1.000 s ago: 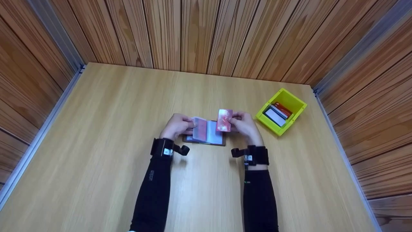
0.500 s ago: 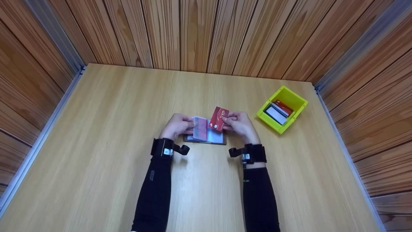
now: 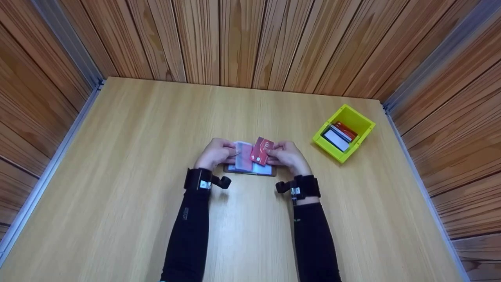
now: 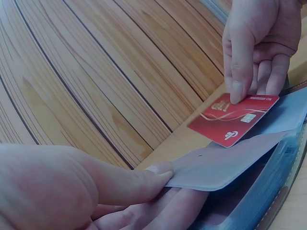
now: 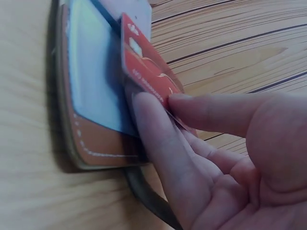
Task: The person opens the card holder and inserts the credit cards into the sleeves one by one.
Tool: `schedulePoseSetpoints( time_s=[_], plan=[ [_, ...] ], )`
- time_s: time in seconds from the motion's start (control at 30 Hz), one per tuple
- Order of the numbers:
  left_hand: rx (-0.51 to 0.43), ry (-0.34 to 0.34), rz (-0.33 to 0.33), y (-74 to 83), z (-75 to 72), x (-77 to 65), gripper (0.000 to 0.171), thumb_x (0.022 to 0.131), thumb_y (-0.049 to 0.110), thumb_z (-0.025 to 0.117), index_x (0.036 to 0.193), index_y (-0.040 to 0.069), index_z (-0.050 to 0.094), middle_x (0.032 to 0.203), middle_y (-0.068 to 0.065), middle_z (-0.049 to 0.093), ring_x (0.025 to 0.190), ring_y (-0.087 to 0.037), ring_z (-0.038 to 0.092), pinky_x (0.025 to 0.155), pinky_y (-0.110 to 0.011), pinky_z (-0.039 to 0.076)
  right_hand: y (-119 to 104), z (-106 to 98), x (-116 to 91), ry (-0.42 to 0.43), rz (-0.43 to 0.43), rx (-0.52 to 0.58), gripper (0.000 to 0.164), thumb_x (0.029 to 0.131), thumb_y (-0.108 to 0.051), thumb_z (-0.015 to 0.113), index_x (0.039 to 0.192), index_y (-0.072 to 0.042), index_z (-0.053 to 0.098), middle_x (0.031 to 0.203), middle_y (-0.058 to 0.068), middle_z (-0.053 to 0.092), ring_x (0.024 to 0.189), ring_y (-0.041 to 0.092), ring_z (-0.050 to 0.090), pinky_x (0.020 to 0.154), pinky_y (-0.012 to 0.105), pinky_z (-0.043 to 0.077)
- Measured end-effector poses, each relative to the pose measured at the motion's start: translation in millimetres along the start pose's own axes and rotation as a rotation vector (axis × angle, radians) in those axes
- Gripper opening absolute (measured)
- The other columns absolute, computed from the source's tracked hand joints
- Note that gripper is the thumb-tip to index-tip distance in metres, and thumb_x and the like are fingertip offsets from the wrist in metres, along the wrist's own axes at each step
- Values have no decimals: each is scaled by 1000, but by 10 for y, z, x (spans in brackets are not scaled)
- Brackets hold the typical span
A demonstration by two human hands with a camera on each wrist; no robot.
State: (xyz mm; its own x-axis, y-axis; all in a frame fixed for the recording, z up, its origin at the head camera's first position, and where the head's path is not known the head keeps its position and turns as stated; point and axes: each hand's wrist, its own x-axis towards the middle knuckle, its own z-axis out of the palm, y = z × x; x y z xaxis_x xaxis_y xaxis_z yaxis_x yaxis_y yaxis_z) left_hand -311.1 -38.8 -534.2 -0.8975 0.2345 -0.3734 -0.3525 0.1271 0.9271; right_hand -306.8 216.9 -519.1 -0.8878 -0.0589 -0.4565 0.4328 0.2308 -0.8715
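Observation:
A brown stitched card holder with clear plastic sleeves lies spread on the table. My left hand pinches one raised plastic sleeve between thumb and fingers; a pinkish tint shows through it from above. My right hand pinches a red bank card with a chip and gold lettering by one edge. In the left wrist view the red card hangs tilted just past the sleeve's far edge, its lower corner overlapping it. Bluish sleeves lie on the holder beneath the card.
At the right rear stands a yellow-green bin with several cards inside, white and red among them. Wooden plank walls border the wood-grain table at the back and sides.
My right hand has moved left and turned the red card, bringing it from right of the sleeve to its edge. My left hand has stayed in place on the sleeve.

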Motion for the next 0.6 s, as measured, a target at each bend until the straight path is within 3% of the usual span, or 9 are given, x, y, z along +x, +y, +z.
schedulePoseSetpoints(
  time_s=[0.27, 0.47, 0.6],
  plan=[
    [17, -1, 7, -15, 14, 31, 37, 102, 0, 68, 137, -12, 66, 120, -19, 72, 88, -17, 77, 81, -27, 67, 1, -4, -5, 84, 11, 59, 9, 105, 1, 64, 109, -2, 55, 92, 6, 68, 68, 9, 74, 69, 21, 65],
    [28, 1, 6, -16, 3, 18, 36, 102, 1, 69, 136, -11, 67, 115, -15, 72, 85, -15, 77, 80, -26, 67, 4, 15, -5, 42, 14, 23, 10, 105, -1, 66, 112, 0, 58, 88, 5, 70, 67, 8, 74, 67, 20, 64],
    [29, 1, 4, -22, -6, 15, 35, 102, 1, 69, 135, -12, 68, 117, -16, 72, 83, -14, 76, 78, -25, 67, 5, 5, -5, 68, 0, 50, 10, 104, 1, 65, 110, 0, 57, 86, 5, 69, 65, 9, 73, 66, 20, 64]
  ],
)
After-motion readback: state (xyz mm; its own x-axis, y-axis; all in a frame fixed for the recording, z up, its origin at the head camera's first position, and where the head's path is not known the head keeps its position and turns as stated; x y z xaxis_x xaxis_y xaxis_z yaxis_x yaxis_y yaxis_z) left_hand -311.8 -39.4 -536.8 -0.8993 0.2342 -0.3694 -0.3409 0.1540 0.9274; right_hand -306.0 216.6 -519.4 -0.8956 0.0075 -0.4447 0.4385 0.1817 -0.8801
